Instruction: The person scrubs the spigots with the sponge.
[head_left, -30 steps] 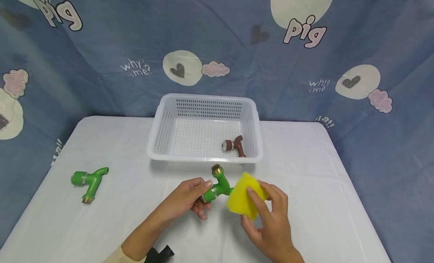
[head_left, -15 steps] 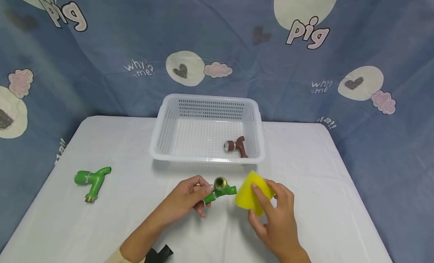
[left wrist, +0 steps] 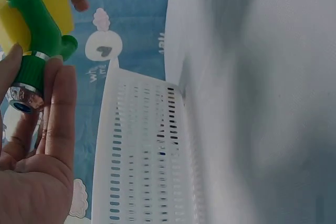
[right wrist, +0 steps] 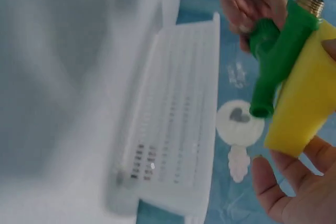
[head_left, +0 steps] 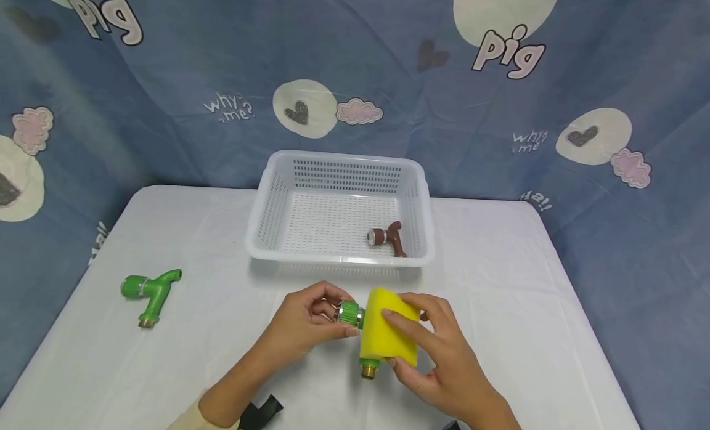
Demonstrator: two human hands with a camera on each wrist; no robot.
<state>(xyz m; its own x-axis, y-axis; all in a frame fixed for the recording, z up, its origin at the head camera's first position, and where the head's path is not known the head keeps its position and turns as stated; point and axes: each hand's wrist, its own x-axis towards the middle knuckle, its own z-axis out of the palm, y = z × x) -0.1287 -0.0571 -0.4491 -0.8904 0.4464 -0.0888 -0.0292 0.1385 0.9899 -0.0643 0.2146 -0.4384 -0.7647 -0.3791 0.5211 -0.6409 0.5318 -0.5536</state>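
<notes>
A green faucet (right wrist: 283, 51) with a brass threaded end hangs above the table, its ribbed knob pinched between the thumb and fingers of my left hand (head_left: 302, 319). My right hand (head_left: 444, 362) grips a yellow sponge (head_left: 391, 328) and holds it against the faucet's body. From the head view the sponge hides most of that body; only the knob and the brass end show. In the left wrist view the green faucet (left wrist: 42, 30) stands in front of the sponge, its chrome cap toward the camera.
A white plastic basket (head_left: 338, 259) stands at the back of the white-covered table, with a brown faucet (head_left: 392, 238) inside at its right front. Another green faucet (head_left: 154, 294) lies at the left. A patterned blue cloth (head_left: 355, 60) hangs behind.
My left hand has turned the green faucet so its brass end points toward me instead of away. The sponge came off it, then moved back left onto its body.
</notes>
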